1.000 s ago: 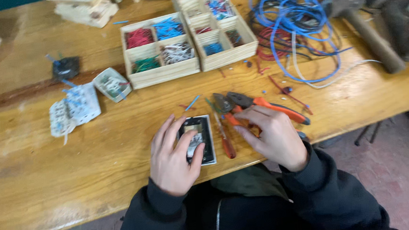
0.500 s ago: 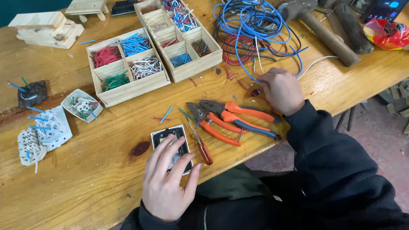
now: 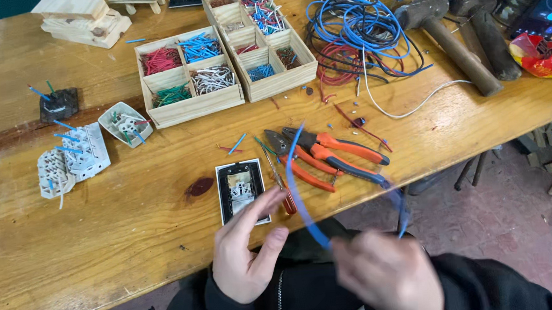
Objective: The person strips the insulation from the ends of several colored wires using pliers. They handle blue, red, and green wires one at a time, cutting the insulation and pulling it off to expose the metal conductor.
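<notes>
Blue wire (image 3: 299, 192): a blurred length arcing up from the right hand over the near tabletop edge, its upper end in front of the pliers; a second blurred stretch shows to the right of the hand
Right hand (image 3: 389, 276): low in the frame in front of the person's dark jacket, blurred by motion; closed around the blue wire, fingers curled
Left hand (image 3: 247, 252): over the near edge of the tabletop, fingers loosely spread and holding nothing; its fingertips reach the lower edge of the switch plate
Switch plate (image 3: 242, 190): a white-framed rectangular piece with a dark inside, lying flat near the front edge; just left of the screwdriver
Screwdriver (image 3: 281, 185): orange handle, lying beside the switch plate, its thin shaft pointing away from the person
Pliers (image 3: 327, 155): two orange-handled pairs lying side by side, jaws toward the wooden trays; just right of the screwdriver
Wooden trays (image 3: 191, 108): two compartment boxes near the middle, holding sorted short wire pieces in red, blue, green and white
Wire bundle (image 3: 361, 31): loose coils of blue, red and black wire behind the pliers; a white strand trails from it toward the right
Hammers (image 3: 458, 48): two with wooden handles at the far right, beside a red and yellow wrapper (image 3: 541, 56)
White sockets (image 3: 75, 158): several at the left with short blue wires stuck in; a dark one (image 3: 58, 106) lies behind them
Tabletop (image 3: 102, 236): varnished wood, scattered with small wire offcuts
</notes>
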